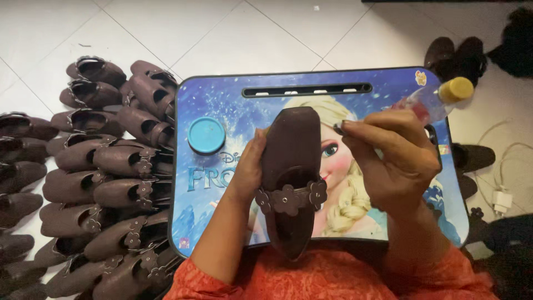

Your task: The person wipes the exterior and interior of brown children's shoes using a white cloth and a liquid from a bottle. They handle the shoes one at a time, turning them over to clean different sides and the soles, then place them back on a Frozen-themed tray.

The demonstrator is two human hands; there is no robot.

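Brown shoe point(291, 178) gripped by left hand point(249, 166); right hand point(391, 158) clasps clear bottle point(430, 103).

The brown shoe point(292, 166) is showing a smooth, faintly sheened surface like moulded plastic or faux leather, its flower strap point(288, 197) looking the same. The heap of shoes point(105, 178) is gleaming likewise. The lap tray point(222, 100) is shining as glossy printed plastic, the blue cap point(206, 135) looking matt plastic. The bottle point(430, 103) is appearing as clear plastic, yellow-capped. The floor tiles point(166, 28) are looking smooth; the orange sleeves point(333, 278) are reading as patterned cloth.
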